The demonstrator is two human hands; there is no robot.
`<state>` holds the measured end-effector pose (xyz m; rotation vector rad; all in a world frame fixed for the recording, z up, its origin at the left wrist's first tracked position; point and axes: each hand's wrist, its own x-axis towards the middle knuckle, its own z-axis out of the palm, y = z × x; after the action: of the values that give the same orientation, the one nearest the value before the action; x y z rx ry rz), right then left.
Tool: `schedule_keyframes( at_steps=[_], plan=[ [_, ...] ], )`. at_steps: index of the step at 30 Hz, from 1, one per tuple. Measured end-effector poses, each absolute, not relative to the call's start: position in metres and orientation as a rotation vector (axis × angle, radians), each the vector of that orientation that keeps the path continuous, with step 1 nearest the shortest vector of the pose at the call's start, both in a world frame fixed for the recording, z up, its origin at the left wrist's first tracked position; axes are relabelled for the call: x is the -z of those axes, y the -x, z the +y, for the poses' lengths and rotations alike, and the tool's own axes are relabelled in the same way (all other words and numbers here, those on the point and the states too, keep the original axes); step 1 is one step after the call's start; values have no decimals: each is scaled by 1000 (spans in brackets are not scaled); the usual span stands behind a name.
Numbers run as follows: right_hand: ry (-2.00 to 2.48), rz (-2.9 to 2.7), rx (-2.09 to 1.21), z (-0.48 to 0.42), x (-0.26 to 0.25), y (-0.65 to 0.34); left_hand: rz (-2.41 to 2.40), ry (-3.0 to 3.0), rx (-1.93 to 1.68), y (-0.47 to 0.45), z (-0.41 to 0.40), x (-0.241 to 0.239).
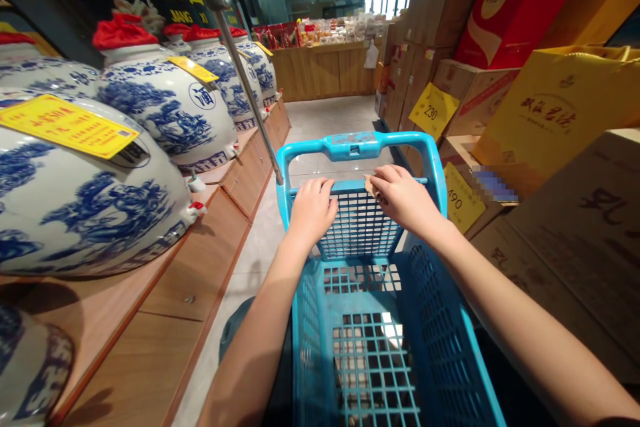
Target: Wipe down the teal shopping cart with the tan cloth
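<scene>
A blue plastic shopping cart [373,280] with grid-patterned sides stands in front of me, its handle frame [354,143] at the far end. My left hand [315,210] is closed over the top edge of the mesh panel [367,220] below that handle, its fingers curled. On the right part of the same edge, my right hand [397,195] is closed, with a small beige-brown thing [371,185] at its fingertips, too small to name. Both forearms reach over the basket part of the cart.
Large blue-and-white porcelain jars [160,103] with red cloth tops line a wooden cabinet [200,260] at left. A metal pole [245,73] rises beside the cart. Stacked boxes [560,267] and a yellow bag [555,113] stand at right. A goods-laden counter [320,70] is ahead.
</scene>
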<state>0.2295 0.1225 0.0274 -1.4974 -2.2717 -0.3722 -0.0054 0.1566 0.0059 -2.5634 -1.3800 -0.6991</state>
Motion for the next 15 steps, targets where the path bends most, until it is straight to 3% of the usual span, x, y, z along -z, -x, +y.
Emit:
schedule_keyframes(
  at_steps=[3, 8, 15],
  plan=[
    [1382, -2329, 338, 123, -27, -224, -1391, 2568, 692, 5, 156, -7],
    [1607, -2194, 347, 125, -25, -225, -1384, 2579, 699, 5, 155, -8],
    [1317, -2269, 305, 124, -20, -225, -1387, 2575, 701, 5, 156, -8]
  ],
)
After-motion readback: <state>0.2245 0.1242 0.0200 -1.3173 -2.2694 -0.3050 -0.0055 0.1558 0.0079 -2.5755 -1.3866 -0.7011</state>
